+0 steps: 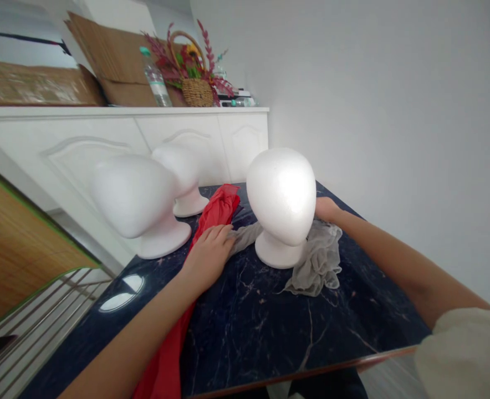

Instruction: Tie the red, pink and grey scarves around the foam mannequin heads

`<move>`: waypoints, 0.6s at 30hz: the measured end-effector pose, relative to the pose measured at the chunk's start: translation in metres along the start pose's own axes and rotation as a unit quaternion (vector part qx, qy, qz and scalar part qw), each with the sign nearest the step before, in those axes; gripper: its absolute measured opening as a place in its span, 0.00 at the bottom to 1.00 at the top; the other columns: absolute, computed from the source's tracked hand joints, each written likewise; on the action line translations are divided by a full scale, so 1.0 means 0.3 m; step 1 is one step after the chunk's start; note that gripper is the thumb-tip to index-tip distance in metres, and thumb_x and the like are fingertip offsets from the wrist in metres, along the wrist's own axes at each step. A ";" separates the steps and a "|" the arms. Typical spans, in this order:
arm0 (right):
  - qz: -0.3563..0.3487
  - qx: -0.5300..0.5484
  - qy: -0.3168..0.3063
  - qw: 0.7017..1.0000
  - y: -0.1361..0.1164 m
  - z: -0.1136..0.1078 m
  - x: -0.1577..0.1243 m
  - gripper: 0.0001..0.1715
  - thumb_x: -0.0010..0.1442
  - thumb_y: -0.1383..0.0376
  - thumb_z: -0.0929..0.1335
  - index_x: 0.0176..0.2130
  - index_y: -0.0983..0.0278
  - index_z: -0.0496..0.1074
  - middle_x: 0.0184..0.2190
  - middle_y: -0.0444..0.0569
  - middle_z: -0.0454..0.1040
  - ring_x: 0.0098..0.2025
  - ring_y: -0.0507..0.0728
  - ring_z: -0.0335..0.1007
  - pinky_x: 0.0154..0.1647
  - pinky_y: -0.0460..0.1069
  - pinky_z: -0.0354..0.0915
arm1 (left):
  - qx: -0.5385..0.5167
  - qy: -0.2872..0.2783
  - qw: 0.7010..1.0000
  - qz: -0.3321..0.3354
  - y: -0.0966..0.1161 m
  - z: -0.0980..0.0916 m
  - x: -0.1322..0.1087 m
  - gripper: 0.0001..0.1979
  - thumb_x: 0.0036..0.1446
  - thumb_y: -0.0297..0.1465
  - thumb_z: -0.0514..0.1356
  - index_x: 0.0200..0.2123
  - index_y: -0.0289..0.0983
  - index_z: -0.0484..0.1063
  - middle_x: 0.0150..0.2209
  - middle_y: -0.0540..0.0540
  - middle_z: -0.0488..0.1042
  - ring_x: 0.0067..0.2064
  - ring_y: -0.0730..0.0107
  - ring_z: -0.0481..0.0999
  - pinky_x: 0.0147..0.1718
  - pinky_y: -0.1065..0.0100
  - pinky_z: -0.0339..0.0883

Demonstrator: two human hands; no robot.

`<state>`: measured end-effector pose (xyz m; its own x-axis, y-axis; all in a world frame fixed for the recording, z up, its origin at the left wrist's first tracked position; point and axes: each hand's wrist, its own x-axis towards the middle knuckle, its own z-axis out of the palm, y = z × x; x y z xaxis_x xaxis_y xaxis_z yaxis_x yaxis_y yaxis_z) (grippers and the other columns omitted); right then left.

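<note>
All you really get of the person is two arms. The left hand is bare, and the left forearm behind it is uncovered all the way to the frame edge. The right hand is bare too, though only its back and the wrist show. The right forearm is also uncovered, up to a sleeve in the bottom right corner. The sleeve is cream or off-white, soft-looking, loose and a bit bunched, with a rounded edge where it ends near the elbow. The fabric looks plain, but it's blurry that close to the lens, so I can't tell the weave or seams.
</note>
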<state>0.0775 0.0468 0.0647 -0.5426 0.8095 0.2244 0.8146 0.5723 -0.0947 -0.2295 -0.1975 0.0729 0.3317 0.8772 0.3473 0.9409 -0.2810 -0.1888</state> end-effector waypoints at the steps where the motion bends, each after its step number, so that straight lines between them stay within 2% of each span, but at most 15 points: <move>1: 0.019 0.007 0.007 1.000 -0.007 0.012 -0.004 0.16 0.62 0.72 0.62 0.47 0.69 0.73 0.45 0.61 0.78 0.50 0.66 0.73 0.52 0.55 0.66 | -0.066 0.015 0.997 -0.027 0.039 0.011 0.018 0.23 0.56 0.20 0.54 0.56 0.32 0.69 0.60 0.34 0.66 0.62 0.50 0.63 0.62 0.49 0.57; 3: 0.047 0.031 0.022 0.998 -0.028 0.038 -0.017 0.18 0.62 0.71 0.62 0.50 0.68 0.72 0.47 0.60 0.78 0.51 0.65 0.73 0.52 0.54 0.66 | -0.227 0.032 0.971 -0.066 0.120 0.044 0.062 0.29 0.55 0.26 0.59 0.61 0.33 0.62 0.62 0.34 0.63 0.64 0.51 0.62 0.63 0.50 0.55; 4: 0.052 0.047 0.030 0.997 -0.041 0.051 -0.026 0.19 0.62 0.70 0.61 0.51 0.68 0.72 0.49 0.59 0.77 0.53 0.64 0.72 0.53 0.54 0.66 | -0.312 0.043 0.946 -0.080 0.158 0.066 0.088 0.33 0.54 0.30 0.62 0.62 0.34 0.59 0.63 0.35 0.63 0.64 0.51 0.62 0.63 0.49 0.55; 6: 0.048 0.082 0.046 0.994 -0.073 0.074 -0.051 0.22 0.63 0.69 0.61 0.54 0.67 0.70 0.54 0.57 0.74 0.56 0.63 0.70 0.54 0.53 0.66 | -0.467 0.085 0.874 -0.104 0.222 0.120 0.142 0.41 0.48 0.37 0.68 0.63 0.35 0.56 0.63 0.34 0.63 0.63 0.50 0.63 0.62 0.49 0.56; 8: 0.033 0.119 0.058 0.991 -0.110 0.092 -0.079 0.23 0.62 0.68 0.61 0.55 0.66 0.70 0.57 0.55 0.72 0.57 0.62 0.68 0.55 0.54 0.66 | -0.565 0.145 0.802 -0.130 0.270 0.180 0.196 0.47 0.42 0.38 0.72 0.63 0.36 0.55 0.61 0.34 0.65 0.61 0.50 0.65 0.60 0.50 0.59; 10: 0.015 0.151 0.068 0.986 -0.149 0.102 -0.104 0.22 0.61 0.69 0.62 0.53 0.65 0.73 0.55 0.54 0.73 0.58 0.63 0.68 0.58 0.56 0.65 | -0.599 0.210 0.758 -0.150 0.302 0.235 0.242 0.51 0.36 0.37 0.75 0.62 0.36 0.55 0.60 0.34 0.66 0.61 0.51 0.66 0.59 0.52 0.60; 12: -0.002 0.177 0.079 0.981 -0.185 0.107 -0.119 0.21 0.58 0.71 0.64 0.48 0.64 0.77 0.52 0.54 0.76 0.57 0.65 0.69 0.60 0.57 0.62 | -0.597 0.265 0.740 -0.162 0.320 0.271 0.277 0.50 0.34 0.36 0.75 0.60 0.36 0.57 0.60 0.34 0.66 0.61 0.50 0.66 0.59 0.52 0.60; 14: -0.018 0.195 0.090 0.977 -0.212 0.108 -0.124 0.20 0.55 0.73 0.64 0.45 0.63 0.78 0.50 0.53 0.77 0.57 0.66 0.69 0.62 0.59 0.60 | -0.587 0.291 0.735 -0.174 0.324 0.272 0.296 0.48 0.34 0.35 0.75 0.59 0.36 0.59 0.58 0.34 0.68 0.59 0.50 0.68 0.58 0.50 0.61; 16: -0.026 0.213 0.107 0.971 -0.227 0.105 -0.123 0.20 0.54 0.73 0.64 0.43 0.63 0.79 0.48 0.55 0.78 0.56 0.67 0.69 0.61 0.59 0.61 | -0.574 0.288 0.744 -0.186 0.313 0.231 0.295 0.47 0.34 0.34 0.75 0.58 0.35 0.60 0.57 0.34 0.70 0.57 0.48 0.70 0.57 0.49 0.63; 18: -0.027 0.230 0.128 0.964 -0.227 0.094 -0.122 0.20 0.56 0.70 0.62 0.45 0.65 0.77 0.48 0.56 0.78 0.53 0.66 0.71 0.57 0.59 0.64 | -0.561 0.287 0.755 -0.178 0.281 0.148 0.263 0.47 0.34 0.34 0.75 0.58 0.36 0.61 0.57 0.34 0.70 0.58 0.48 0.70 0.57 0.48 0.63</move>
<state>0.0362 -0.0182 0.0356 -0.4646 0.7518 0.4679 0.5773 0.6578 -0.4837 -0.1270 -0.1348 0.0436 -0.2854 0.7516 0.5947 0.3357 -0.5028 0.7965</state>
